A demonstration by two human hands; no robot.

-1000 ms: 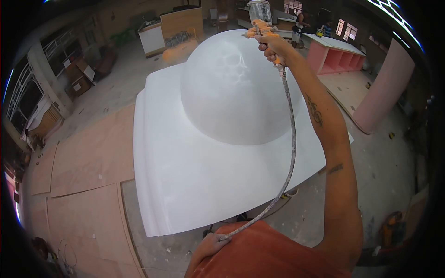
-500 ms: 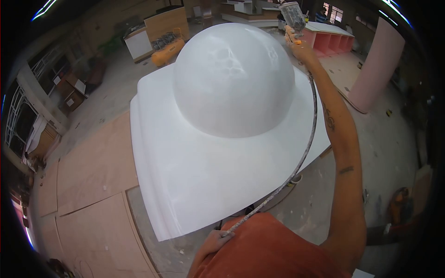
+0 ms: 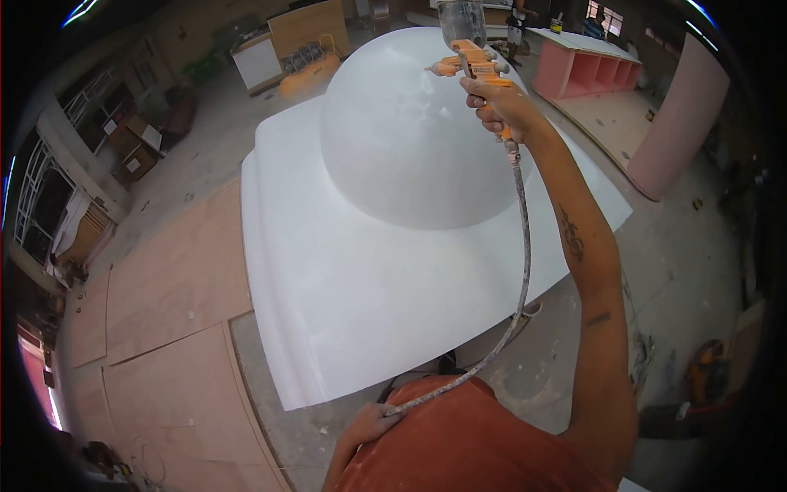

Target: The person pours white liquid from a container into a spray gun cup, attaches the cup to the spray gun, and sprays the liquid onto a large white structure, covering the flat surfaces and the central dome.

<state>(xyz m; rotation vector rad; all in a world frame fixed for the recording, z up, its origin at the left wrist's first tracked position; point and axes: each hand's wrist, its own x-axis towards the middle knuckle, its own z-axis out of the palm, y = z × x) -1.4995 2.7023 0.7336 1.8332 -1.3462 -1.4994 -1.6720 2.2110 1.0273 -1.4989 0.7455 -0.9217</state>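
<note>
Spray gun held over a glossy white dome on a workshop floor.

The right hand (image 3: 494,105) is wrapped tight around the grip of an orange spray gun (image 3: 471,64), fingers closed on the handle, with a cloudy metal cup (image 3: 461,18) standing upright on top and the nozzle pointing left over the crown of the dome (image 3: 410,139). The dome is a smooth white half-sphere with a wet-looking sheen, rising from a broad white flared base (image 3: 352,303) with stepped edges on its left side. A paint-flecked grey hose (image 3: 518,271) hangs from the gun's handle and curves down to the left hand (image 3: 370,422), which pinches it against an orange shirt (image 3: 475,447). Pinkish boards (image 3: 164,328) lie on the floor beside the base.
</note>
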